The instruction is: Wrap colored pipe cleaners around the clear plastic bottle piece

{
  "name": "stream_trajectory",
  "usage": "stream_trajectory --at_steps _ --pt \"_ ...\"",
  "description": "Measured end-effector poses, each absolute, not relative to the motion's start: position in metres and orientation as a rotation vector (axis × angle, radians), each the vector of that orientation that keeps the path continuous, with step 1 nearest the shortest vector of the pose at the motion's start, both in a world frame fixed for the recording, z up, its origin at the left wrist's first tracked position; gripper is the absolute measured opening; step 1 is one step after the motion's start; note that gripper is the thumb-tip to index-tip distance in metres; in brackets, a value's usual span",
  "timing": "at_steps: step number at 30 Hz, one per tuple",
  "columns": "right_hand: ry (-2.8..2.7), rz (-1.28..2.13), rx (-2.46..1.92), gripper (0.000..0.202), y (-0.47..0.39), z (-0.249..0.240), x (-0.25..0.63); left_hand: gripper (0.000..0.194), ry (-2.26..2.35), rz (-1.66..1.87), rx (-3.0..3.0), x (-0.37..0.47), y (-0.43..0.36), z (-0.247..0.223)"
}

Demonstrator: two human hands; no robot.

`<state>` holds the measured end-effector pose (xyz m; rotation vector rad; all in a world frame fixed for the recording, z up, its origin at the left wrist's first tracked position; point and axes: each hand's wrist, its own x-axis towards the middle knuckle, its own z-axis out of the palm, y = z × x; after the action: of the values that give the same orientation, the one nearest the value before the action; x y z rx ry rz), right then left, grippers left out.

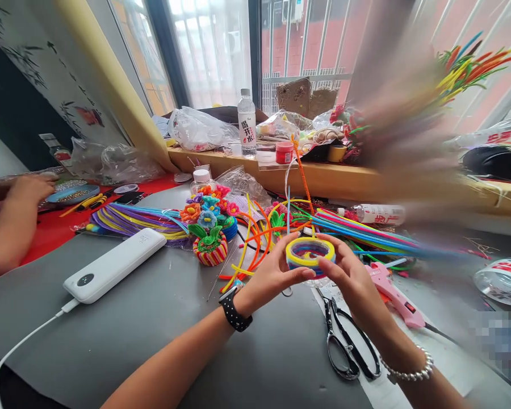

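Note:
A small round pot [310, 245] wound with yellow, blue and pink chenille stems is held between both my hands, its yellow rim facing up. My left hand [283, 264] grips its left side, thumb along the front. My right hand [347, 267] closes around the right side, thumb at the front rim. Beyond the pot lie loose orange and yellow chenille stems [251, 233] and a bundle of blue and pink ones [357, 230]. Below my right hand are scissors [344, 341], with a pink glue gun [394, 295] to the right.
A striped pot of chenille flowers [210, 250] stands left of my hands, near a white power bank [114, 266] with a cable. Another person's hand [32, 190] is at far left by a blue tray [73, 192]. A large blurred shape [409, 125] crosses the right side.

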<state>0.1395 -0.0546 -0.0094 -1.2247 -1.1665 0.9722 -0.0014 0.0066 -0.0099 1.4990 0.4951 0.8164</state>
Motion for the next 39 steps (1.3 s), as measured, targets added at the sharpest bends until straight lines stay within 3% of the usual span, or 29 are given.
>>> stream_trajectory --at_steps 10,14,20,28,39 --pt "-1.117 0.991 -1.301 0.069 -0.062 -0.023 0.135 0.05 0.565 0.791 1.366 0.001 0.009 -0.01" --pt "-1.397 0.802 -1.402 0.07 -0.066 -0.015 0.133 0.042 0.495 0.805 1.23 0.0 0.016 -0.013" --pt "-1.553 0.622 -1.398 0.053 -0.059 -0.009 0.151 0.032 0.348 0.678 1.066 -0.002 0.023 -0.017" --pt "-1.617 0.718 -1.401 0.029 -0.057 0.001 0.171 0.034 0.337 0.582 0.982 -0.003 0.022 -0.02" --pt "-1.51 0.874 -1.382 0.033 -0.053 -0.006 0.169 0.056 0.693 0.784 1.075 -0.001 0.014 -0.011"
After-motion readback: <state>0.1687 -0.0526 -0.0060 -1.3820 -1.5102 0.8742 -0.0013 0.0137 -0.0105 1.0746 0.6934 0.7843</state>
